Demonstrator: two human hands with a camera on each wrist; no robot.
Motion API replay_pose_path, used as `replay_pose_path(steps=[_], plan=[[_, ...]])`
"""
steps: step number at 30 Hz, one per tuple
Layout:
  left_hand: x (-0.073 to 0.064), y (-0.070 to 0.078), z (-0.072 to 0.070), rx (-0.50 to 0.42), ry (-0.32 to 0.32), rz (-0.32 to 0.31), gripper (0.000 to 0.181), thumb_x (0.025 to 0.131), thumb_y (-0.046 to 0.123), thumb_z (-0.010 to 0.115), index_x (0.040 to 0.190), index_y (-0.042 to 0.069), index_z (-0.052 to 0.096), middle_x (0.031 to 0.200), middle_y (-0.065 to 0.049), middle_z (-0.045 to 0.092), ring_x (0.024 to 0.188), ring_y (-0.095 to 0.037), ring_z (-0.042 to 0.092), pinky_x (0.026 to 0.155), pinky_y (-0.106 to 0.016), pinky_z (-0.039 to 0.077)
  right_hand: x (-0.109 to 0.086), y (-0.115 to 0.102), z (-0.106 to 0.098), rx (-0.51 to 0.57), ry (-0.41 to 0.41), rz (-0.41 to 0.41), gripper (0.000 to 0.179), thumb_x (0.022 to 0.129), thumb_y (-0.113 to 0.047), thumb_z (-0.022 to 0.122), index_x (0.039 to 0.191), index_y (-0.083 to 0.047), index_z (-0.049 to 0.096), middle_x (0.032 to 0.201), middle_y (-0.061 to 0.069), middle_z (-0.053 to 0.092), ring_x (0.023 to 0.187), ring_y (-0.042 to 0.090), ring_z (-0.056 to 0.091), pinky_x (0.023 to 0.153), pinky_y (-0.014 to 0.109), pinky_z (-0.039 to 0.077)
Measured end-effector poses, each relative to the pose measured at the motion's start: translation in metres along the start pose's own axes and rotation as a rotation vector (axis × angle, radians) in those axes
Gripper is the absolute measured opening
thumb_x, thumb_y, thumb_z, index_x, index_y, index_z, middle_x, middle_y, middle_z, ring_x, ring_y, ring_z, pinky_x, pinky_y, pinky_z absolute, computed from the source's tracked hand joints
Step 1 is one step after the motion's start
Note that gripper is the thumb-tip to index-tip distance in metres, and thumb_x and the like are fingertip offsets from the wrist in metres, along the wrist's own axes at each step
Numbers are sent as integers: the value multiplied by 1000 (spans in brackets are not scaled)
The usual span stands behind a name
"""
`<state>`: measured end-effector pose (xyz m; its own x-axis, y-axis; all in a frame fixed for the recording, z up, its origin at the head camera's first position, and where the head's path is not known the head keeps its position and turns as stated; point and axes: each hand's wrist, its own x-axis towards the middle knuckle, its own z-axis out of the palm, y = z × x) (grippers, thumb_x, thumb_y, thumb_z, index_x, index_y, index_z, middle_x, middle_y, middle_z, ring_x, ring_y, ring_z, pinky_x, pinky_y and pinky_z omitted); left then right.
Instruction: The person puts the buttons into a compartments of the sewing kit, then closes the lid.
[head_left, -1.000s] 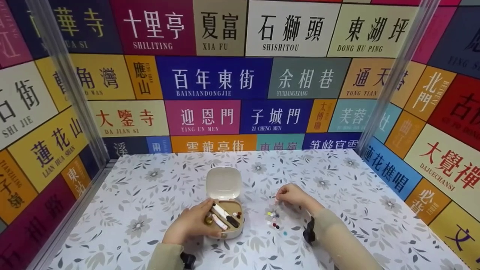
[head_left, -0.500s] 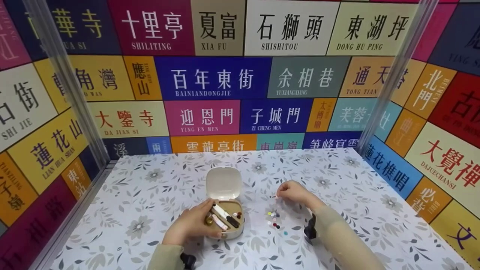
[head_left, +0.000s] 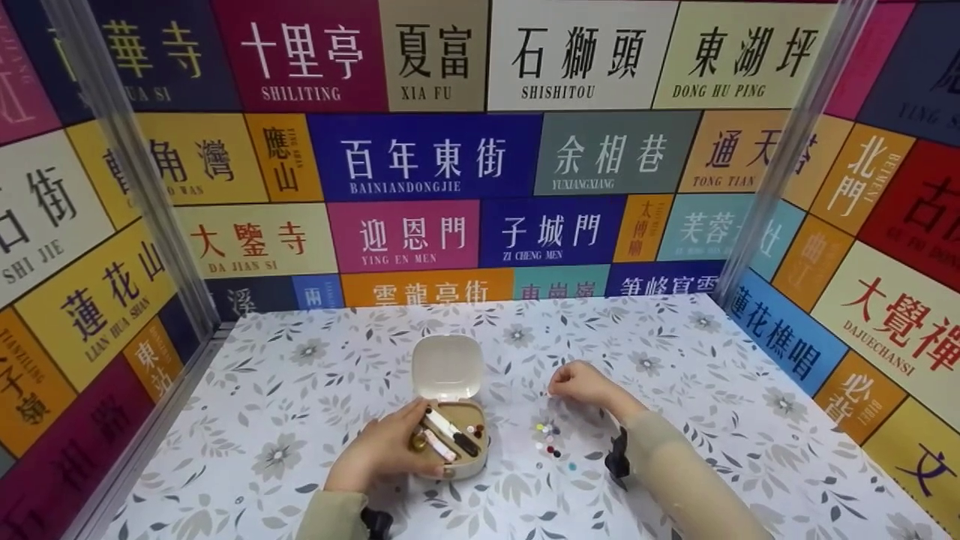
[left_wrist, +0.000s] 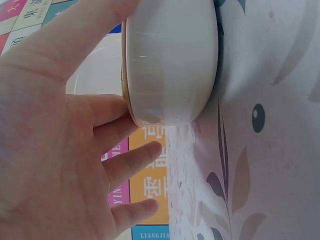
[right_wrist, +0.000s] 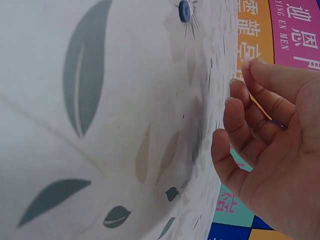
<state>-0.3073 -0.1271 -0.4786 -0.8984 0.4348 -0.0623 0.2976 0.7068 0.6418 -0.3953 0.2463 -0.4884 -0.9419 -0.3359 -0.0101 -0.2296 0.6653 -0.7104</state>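
Observation:
My left hand (head_left: 381, 446) holds the near left side of a cream case (head_left: 469, 471), thumb at the front and index finger behind. The case stands with its lid (head_left: 448, 366) raised. Inside lie a white stick with a black end (head_left: 450, 430), a shorter pinkish-white piece (head_left: 439, 444) and a few small buttons (head_left: 475, 430). Above the cloth, my right hand (head_left: 585, 384) pinches a small pale pink button (right_wrist: 246, 60) between thumb and index finger; its other fingers are loosely bent. Nearer me than that hand lie several loose buttons (head_left: 550, 450) in mixed colours.
A white cloth (head_left: 300, 382) with grey flowers and leaves covers the table. A teal button (head_left: 572, 466) lies at the near end of the scatter. Colourful lettered panels (head_left: 427, 154) wall in the back and sides, with metal posts (head_left: 765, 165) at the corners.
The right hand rose slightly away from the table, then shifted a little left with the pale pink button. The left hand stays on the case.

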Motion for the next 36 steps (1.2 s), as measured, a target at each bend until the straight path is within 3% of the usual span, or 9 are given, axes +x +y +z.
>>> replay_pose_path(steps=[7,15,24,36], plan=[[-1,1,0,2,1,-3,119,60,55,85,153,8,27,158,-10,25,140,-39,27,112,-61,17,1,-8,3,-12,-21,11,12,87,-12,64,87,-2,71,75,-3,62,63,9,50,57,23,42],[-2,4,-2,27,-6,20,115,63,50,85,151,3,29,157,-14,27,139,-40,29,111,-61,20,1,-12,6,-2,-8,-56,13,85,-9,64,86,1,71,74,-3,63,60,7,46,54,21,39],[-2,3,-2,36,-8,9,115,63,52,84,152,4,29,157,-13,27,140,-39,28,111,-64,16,3,-18,9,15,-29,-24,12,86,-10,64,86,1,70,71,-5,59,62,9,48,56,23,41],[0,1,-1,42,6,33,118,61,53,85,152,4,28,157,-12,27,139,-39,31,111,-65,13,5,-25,15,18,-54,-112,12,88,-7,60,86,1,70,77,0,65,62,8,49,58,22,43]])
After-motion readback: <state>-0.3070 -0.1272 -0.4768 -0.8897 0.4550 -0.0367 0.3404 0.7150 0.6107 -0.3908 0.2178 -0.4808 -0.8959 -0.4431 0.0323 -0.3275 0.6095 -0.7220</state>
